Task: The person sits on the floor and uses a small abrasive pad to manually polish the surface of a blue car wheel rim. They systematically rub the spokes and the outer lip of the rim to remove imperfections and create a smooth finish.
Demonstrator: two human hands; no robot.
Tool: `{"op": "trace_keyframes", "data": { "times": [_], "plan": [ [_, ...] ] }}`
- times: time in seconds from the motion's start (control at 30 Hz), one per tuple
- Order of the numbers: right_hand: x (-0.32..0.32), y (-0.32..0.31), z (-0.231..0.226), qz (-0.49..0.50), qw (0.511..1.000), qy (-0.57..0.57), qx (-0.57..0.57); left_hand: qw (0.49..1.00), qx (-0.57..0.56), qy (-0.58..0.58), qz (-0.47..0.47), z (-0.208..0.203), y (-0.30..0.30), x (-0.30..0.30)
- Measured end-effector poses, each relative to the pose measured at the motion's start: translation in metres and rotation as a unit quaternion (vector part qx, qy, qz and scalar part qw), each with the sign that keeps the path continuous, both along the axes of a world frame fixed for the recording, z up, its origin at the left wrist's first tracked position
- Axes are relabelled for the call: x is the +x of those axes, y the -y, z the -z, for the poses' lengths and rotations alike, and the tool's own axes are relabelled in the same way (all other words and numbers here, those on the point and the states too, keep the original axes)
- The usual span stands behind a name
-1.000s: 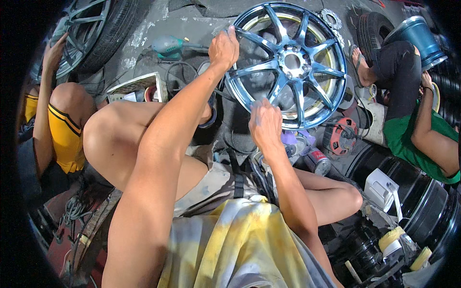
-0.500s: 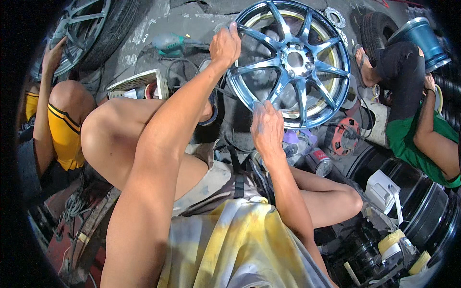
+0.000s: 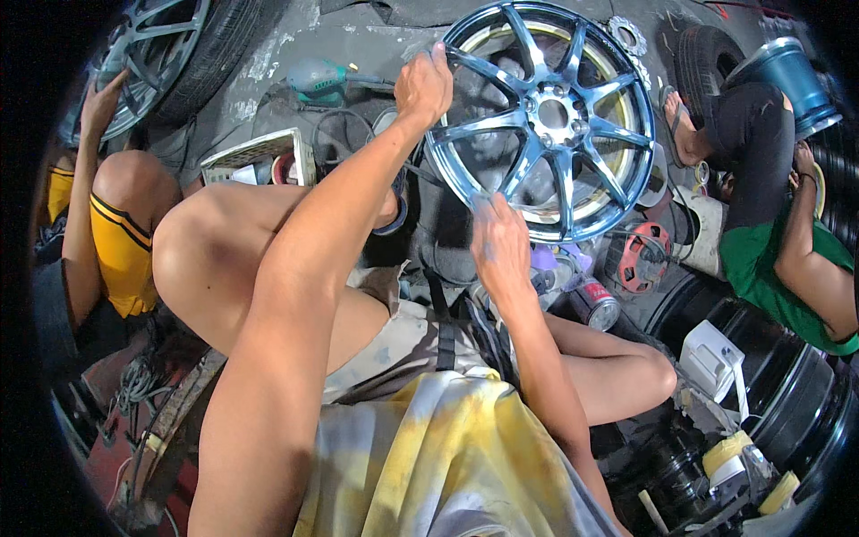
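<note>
A shiny blue alloy wheel rim [image 3: 564, 136] with several spokes is held up in front of me, tilted toward me. My left hand [image 3: 425, 85] is closed on its left edge, with the thumb pointing up. Lower down, my right hand [image 3: 500, 240] grips the bottom left edge, its fingertips partly hidden and smudged grey. The middle of the rim has a round hub hole ringed by bolt holes. A pale yellowish band shows inside the barrel behind the spokes.
A green power tool [image 3: 318, 80] and a white crate [image 3: 300, 152] lie left of the rim. A spray can [image 3: 596, 302] and red disc [image 3: 644, 257] sit at right. One co-worker touches a grey wheel [image 3: 134, 76]; another is near a blue barrel [image 3: 787, 85].
The rim and both my hands have shifted very slightly right in the picture. My grip on it looks the same.
</note>
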State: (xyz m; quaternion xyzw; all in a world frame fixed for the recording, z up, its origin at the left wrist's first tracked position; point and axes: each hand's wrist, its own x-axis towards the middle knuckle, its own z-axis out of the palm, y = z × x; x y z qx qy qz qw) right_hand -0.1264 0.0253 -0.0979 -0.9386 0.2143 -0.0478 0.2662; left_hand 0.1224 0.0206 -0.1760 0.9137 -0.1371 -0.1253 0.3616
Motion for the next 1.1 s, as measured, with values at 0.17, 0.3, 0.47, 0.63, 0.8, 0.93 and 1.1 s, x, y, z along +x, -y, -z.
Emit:
{"op": "trace_keyframes", "data": {
  "times": [0.17, 0.3, 0.47, 0.63, 0.8, 0.93, 1.1],
  "plan": [
    [-0.017, 0.004, -0.004, -0.018, 0.999, 0.002, 0.03, 1.0, -0.025, 0.015, -0.006, 0.0, -0.003, -0.001],
    [-0.012, 0.012, 0.005, -0.055, 0.997, 0.042, 0.031, 1.0, -0.022, 0.016, 0.0, 0.002, -0.002, -0.001],
    [-0.025, 0.019, 0.007, -0.057, 0.994, 0.051, 0.073, 1.0, 0.014, -0.015, -0.01, 0.0, -0.003, 0.0],
    [-0.006, 0.021, 0.014, -0.072, 0.994, 0.064, 0.06, 0.999, -0.027, 0.023, -0.011, -0.001, 0.003, 0.0],
    [-0.018, 0.024, 0.008, -0.076, 0.994, 0.044, 0.065, 1.0, -0.006, 0.015, -0.008, 0.0, -0.003, 0.001],
    [-0.024, 0.034, -0.01, -0.063, 0.997, 0.022, 0.025, 1.0, -0.001, -0.004, -0.01, -0.005, 0.0, -0.001],
    [-0.017, 0.034, -0.01, -0.037, 0.998, 0.011, 0.057, 1.0, -0.007, 0.003, 0.002, -0.005, 0.0, 0.001]
  ]
}}
